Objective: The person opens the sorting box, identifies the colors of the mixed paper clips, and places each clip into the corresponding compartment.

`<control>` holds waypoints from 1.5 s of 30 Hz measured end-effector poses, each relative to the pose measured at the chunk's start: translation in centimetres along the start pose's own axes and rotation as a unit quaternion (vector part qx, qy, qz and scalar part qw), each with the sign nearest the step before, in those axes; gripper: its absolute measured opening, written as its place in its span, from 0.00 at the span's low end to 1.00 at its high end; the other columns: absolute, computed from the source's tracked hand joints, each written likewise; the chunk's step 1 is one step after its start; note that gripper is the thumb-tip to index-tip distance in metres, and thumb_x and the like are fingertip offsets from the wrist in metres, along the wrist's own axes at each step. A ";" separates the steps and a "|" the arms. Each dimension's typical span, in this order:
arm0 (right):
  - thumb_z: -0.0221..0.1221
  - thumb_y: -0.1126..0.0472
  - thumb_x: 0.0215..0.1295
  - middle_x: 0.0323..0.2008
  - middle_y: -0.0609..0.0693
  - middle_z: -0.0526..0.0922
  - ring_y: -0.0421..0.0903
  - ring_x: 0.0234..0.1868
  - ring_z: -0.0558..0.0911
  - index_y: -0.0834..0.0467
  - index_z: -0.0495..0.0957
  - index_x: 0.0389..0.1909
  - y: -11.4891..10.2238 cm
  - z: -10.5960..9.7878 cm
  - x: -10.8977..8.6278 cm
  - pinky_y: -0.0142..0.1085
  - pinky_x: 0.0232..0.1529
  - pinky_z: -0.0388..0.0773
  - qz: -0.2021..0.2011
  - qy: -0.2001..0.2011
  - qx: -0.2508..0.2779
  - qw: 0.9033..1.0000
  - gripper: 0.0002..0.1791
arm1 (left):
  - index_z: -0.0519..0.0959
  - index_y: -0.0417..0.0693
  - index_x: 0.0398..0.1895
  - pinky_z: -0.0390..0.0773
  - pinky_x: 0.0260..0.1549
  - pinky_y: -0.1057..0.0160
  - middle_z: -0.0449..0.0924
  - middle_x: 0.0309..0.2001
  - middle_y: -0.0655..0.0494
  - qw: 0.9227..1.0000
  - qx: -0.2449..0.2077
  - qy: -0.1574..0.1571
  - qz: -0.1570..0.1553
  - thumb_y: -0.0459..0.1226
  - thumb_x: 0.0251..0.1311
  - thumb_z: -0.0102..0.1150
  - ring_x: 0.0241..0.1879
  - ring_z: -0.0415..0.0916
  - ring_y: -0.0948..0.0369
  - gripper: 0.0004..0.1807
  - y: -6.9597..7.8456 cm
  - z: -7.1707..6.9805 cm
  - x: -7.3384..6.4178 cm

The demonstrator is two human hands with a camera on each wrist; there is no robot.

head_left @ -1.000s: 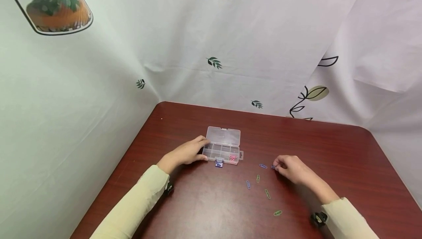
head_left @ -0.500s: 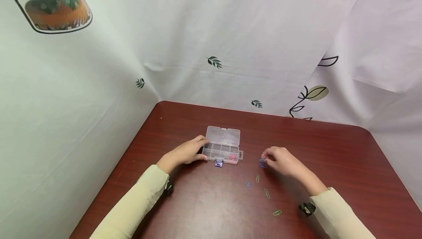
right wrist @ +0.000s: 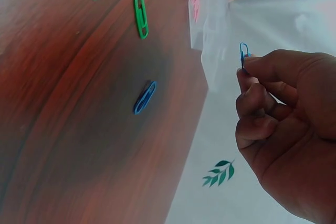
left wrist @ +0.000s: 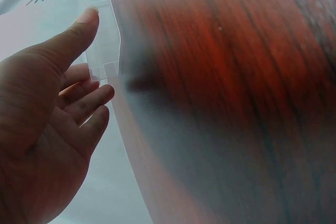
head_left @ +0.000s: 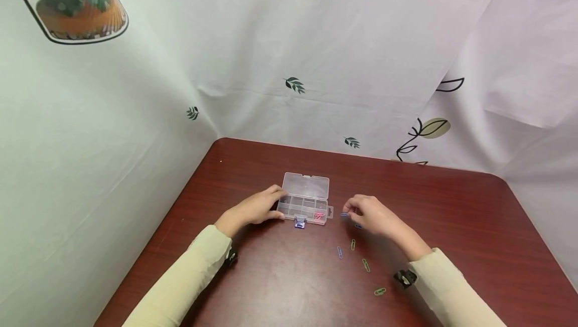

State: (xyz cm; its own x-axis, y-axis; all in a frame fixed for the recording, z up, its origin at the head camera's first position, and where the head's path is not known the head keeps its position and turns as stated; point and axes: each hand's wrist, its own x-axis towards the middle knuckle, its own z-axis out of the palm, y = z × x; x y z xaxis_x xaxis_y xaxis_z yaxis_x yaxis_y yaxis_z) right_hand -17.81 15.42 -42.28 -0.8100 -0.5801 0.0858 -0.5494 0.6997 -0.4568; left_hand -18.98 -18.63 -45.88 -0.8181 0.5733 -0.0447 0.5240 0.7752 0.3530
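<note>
A clear plastic compartment box (head_left: pixel 295 209) stands on the table with its lid (head_left: pixel 306 186) raised at the back. Pink paper clips (head_left: pixel 318 215) lie in its front right compartment. My left hand (head_left: pixel 255 207) holds the box's left end, thumb at the front edge and fingers at the far side. My right hand (head_left: pixel 372 214) pinches a blue paper clip (right wrist: pixel 243 55) between thumb and forefinger, just right of the box. Below that hand, a second blue paper clip (right wrist: pixel 145 97) rests on the table. The blue latch (head_left: pixel 300 223) hangs at the box's front.
Another blue paper clip (head_left: pixel 340 253) and several green paper clips (head_left: pixel 366 265) are scattered on the brown table (head_left: pixel 271 287), to the front right of the box. A white patterned cloth (head_left: pixel 352 66) hangs behind the table and along its sides.
My right hand has moved left toward the box, carrying the blue paper clip off the table. The left hand and the box stay where they were.
</note>
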 end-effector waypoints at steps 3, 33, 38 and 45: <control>0.64 0.69 0.64 0.32 0.43 0.80 0.40 0.33 0.75 0.57 0.84 0.34 -0.3 0.2 0.4 0.34 0.34 0.76 -0.003 -0.002 0.002 1.000 0.04 | 0.70 0.38 0.69 0.76 0.59 0.56 0.69 0.64 0.47 1.000 -0.001 0.002 0.002 0.47 0.65 0.67 0.57 0.75 0.56 0.35 0.0 -0.1 0.0; 0.61 0.69 0.66 0.31 0.42 0.80 0.37 0.32 0.75 0.58 0.84 0.36 -4.1 3.2 5.8 0.30 0.35 0.75 -0.068 -0.024 0.024 0.997 0.05 | 0.71 0.39 0.69 0.76 0.57 0.57 0.70 0.63 0.49 1.000 -0.008 0.009 0.010 0.46 0.65 0.67 0.54 0.76 0.57 0.34 -0.3 0.3 0.1; 0.61 0.69 0.66 0.33 0.43 0.81 0.37 0.32 0.76 0.58 0.84 0.37 -4.2 3.6 6.3 0.31 0.35 0.76 -0.072 -0.027 0.026 0.997 0.05 | 0.70 0.39 0.69 0.76 0.57 0.57 0.70 0.64 0.49 1.000 -0.011 0.009 0.010 0.46 0.65 0.67 0.54 0.76 0.57 0.34 -0.2 0.3 0.1; 0.62 0.67 0.67 0.34 0.45 0.83 0.38 0.34 0.78 0.59 0.85 0.40 -4.5 3.4 6.8 0.32 0.38 0.78 -0.063 -0.033 0.028 0.997 0.05 | 0.70 0.39 0.69 0.77 0.57 0.57 0.70 0.63 0.48 1.000 -0.008 0.010 0.010 0.46 0.65 0.67 0.54 0.76 0.57 0.34 -0.1 0.1 0.0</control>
State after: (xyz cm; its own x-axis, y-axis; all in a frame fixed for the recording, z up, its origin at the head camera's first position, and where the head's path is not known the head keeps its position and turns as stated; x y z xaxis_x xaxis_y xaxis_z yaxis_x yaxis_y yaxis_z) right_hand -20.17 6.96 -42.65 -0.7194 -0.6892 0.0868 -0.6314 0.5967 -0.4953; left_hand -19.05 -18.66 -46.02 -0.8118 0.5836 -0.0192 0.5369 0.7589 0.3686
